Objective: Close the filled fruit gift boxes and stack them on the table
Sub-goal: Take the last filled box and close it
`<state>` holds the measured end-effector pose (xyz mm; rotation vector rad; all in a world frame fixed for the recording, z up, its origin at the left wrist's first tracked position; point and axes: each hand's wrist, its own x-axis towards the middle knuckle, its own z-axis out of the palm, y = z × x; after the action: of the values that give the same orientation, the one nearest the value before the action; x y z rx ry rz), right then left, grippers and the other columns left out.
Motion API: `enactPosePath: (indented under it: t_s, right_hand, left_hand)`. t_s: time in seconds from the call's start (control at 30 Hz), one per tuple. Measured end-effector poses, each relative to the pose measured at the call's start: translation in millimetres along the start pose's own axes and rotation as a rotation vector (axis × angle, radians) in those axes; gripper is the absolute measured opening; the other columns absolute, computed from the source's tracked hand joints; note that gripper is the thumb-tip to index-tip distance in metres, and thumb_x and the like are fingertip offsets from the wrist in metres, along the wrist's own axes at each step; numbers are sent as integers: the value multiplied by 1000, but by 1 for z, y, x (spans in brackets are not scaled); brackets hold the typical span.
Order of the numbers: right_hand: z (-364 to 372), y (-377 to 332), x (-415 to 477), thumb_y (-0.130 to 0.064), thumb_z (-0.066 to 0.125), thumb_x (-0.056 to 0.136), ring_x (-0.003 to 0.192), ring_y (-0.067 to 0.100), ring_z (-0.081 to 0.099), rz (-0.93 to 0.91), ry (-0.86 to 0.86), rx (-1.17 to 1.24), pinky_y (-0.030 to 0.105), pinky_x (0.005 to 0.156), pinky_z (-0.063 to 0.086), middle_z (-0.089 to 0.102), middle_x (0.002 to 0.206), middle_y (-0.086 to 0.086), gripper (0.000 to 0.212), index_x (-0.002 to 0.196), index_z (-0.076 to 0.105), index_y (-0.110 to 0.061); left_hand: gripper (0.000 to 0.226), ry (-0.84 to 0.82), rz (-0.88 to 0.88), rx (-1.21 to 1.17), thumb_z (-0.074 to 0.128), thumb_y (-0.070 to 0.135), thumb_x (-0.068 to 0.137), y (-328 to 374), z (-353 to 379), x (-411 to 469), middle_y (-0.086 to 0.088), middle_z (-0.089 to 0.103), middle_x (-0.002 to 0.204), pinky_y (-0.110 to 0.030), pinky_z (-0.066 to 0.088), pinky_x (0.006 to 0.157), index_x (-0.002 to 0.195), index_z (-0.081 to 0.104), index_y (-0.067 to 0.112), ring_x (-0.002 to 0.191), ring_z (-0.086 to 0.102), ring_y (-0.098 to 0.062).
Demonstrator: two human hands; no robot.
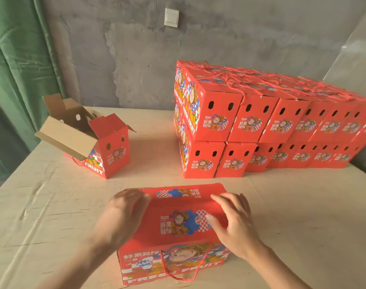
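A red fruit gift box with a cartoon print and a red rope handle stands at the table's near edge, its top flaps folded down. My left hand presses flat on the lid's left side. My right hand rests with spread fingers on the lid's right side. A second red box stands open at the back left, its brown flaps raised and its inside hidden. A stack of closed red boxes, two layers high, runs along the right.
The table is covered with pale, creased board. A green curtain hangs at the left. A grey wall with a white switch is behind. Bare tabletop lies between the near box and the stack.
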<state>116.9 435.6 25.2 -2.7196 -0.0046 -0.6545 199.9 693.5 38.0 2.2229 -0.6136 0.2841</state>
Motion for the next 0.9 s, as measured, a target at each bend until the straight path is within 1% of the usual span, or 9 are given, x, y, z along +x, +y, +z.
enactPosePath:
  t_s: [0.1,0.2,0.33,0.4,0.47,0.53,0.63,0.73,0.9]
  right_hand:
    - [-20,8,-6,-41,52,85,106,15,51,-100,50,126,26,96,37,55,110,-1,38,107,68,-14]
    - [-34,11,-14,-33,52,86,114,11,51,-140,96,262,23,97,39,57,116,1,28,98,69,-14]
    - [-42,17,-22,-22,55,85,111,12,54,-148,242,399,24,90,45,57,113,2,25,108,62,-14]
    - [-40,19,-24,-19,63,85,114,8,53,14,255,590,22,84,49,55,120,-7,32,117,56,-19]
    - [-38,23,-25,-22,71,82,113,0,54,210,167,836,18,84,49,59,119,-18,46,124,52,-25]
    - [-36,33,-27,-26,71,79,99,-5,61,246,19,953,11,78,48,68,104,-19,35,112,61,-27]
    - [-33,46,-34,-26,71,79,97,10,66,209,-205,934,21,83,49,72,101,-5,27,105,66,-20]
    - [-30,58,-37,-23,70,77,120,10,55,159,-260,884,23,99,42,66,121,-6,38,114,66,-18]
    - [-29,67,-34,-35,78,73,138,1,30,25,-369,801,29,108,27,52,135,-21,14,81,69,-29]
  left_hand:
    - [15,56,-154,-145,61,15,89,-16,-19,22,11,67,98,-20,49,81,99,70,21,91,64,-8]
    - [44,-305,-291,-295,72,30,76,-29,-29,37,5,55,128,-34,41,103,117,55,34,116,51,-11]
    - [83,-747,-202,415,63,55,81,-36,-2,45,8,5,157,-45,10,116,145,13,43,144,7,-17]
    - [81,-670,-112,582,60,57,82,-31,7,47,8,12,154,-43,8,115,147,16,38,144,9,-16]
    - [66,-446,-127,339,71,41,79,-29,1,51,7,42,136,-25,35,103,136,43,24,129,41,-17]
    - [42,-188,-201,47,79,25,74,-26,-10,56,4,61,108,-23,50,79,111,62,16,102,61,-21]
    - [18,158,-308,9,77,19,76,-23,-17,71,-9,66,83,-30,43,60,84,63,11,77,60,-27]
    - [28,250,-401,30,77,15,76,-24,-11,79,-11,62,86,-34,40,59,88,52,9,76,56,-29]
    - [21,343,-427,-75,61,-8,82,-33,-2,76,-17,60,97,-38,45,63,89,49,7,79,58,-32]
